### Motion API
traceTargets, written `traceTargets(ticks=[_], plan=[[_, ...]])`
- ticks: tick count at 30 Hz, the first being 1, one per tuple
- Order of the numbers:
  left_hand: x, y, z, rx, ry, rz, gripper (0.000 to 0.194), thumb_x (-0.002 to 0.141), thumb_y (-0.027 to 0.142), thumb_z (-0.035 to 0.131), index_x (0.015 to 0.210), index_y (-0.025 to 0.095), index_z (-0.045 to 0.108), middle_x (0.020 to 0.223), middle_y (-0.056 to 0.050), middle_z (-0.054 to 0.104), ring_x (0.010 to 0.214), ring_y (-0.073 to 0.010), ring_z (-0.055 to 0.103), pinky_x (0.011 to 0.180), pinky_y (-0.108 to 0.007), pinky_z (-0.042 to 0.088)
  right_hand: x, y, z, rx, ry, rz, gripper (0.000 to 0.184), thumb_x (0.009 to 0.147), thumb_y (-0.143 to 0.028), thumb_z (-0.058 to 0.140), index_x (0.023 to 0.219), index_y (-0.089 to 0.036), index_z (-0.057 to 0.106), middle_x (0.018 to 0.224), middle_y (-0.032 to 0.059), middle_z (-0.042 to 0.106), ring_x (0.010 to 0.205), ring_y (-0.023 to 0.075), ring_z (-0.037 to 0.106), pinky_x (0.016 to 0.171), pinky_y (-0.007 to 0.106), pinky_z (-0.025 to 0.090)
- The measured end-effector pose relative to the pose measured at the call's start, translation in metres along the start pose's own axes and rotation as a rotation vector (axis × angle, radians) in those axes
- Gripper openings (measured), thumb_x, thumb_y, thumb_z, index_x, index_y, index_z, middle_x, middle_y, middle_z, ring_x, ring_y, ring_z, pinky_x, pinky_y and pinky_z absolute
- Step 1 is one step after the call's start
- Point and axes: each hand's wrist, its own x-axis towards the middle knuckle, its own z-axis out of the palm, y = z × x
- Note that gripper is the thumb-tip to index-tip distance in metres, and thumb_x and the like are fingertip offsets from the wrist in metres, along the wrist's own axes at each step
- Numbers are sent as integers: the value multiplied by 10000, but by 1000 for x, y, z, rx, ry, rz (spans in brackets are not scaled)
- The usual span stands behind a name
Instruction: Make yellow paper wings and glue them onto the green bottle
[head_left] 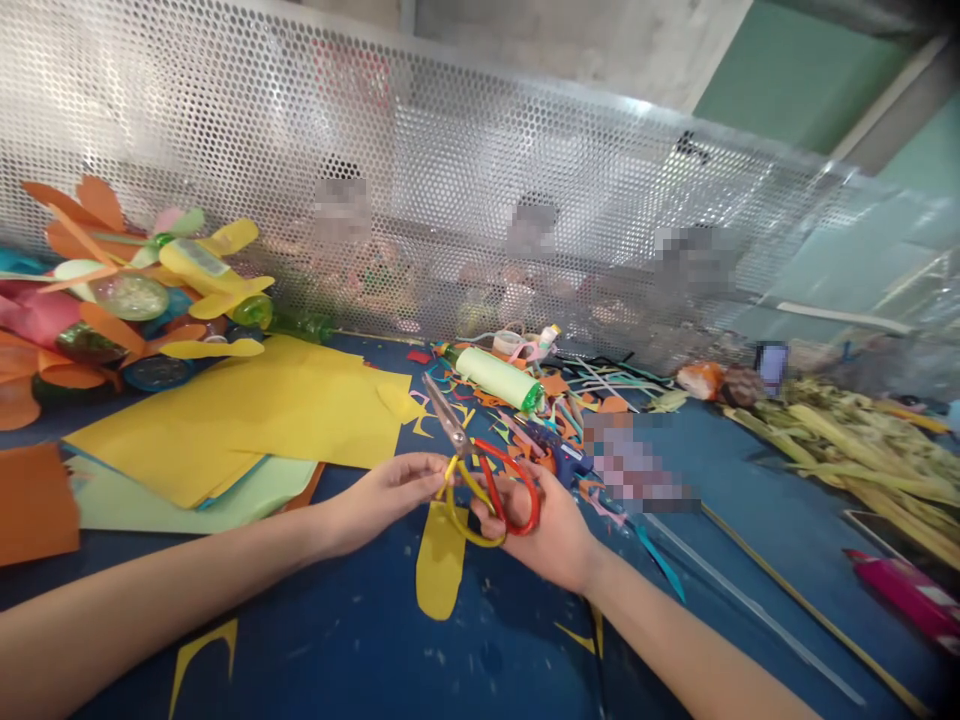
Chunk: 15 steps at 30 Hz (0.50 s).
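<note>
My right hand [544, 525] is closed round a pair of scissors [457, 425]; one handle loop is red and the other yellow. The blades point up and away and look closed together. My left hand [397, 495] pinches a thin bit of yellow paper [448, 478] beside the scissors' yellow loop. Below my left fingertips is a yellow paper petal [441, 565] with a rounded lower end; whether it joins the pinched bit is hidden.
Yellow paper sheets [300, 410] lie left on the blue table [337, 640]. Paper-petalled bottles [202, 265] crowd the far left. A green-ended bottle [499, 378], paper scraps [600, 405] and a blue glue gun [566, 455] lie ahead. Corn husks [847, 440] are right; a perforated metal screen [465, 170] stands behind.
</note>
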Motion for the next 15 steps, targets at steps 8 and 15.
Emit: traceTargets(ticks=[8, 15], plan=[[8, 5, -14, -182, 154, -10, 142, 825, 299, 539, 832, 163, 499, 757, -4, 573, 744, -109, 559, 812, -286, 426, 0, -3, -5, -65, 42, -112, 247, 863, -357, 340, 908, -186, 514, 678, 0, 429, 602, 134, 442, 598, 274, 409], [3, 18, -3, -50, 139, 35, 167, 821, 315, 534, 842, 156, 490, 674, 18, 532, 627, -94, 491, 635, -239, 376, -13, -6, -7, -488, -111, -238, 354, 846, -547, 366, 738, -215, 426, 675, -8, 416, 618, 139, 417, 628, 286, 400]])
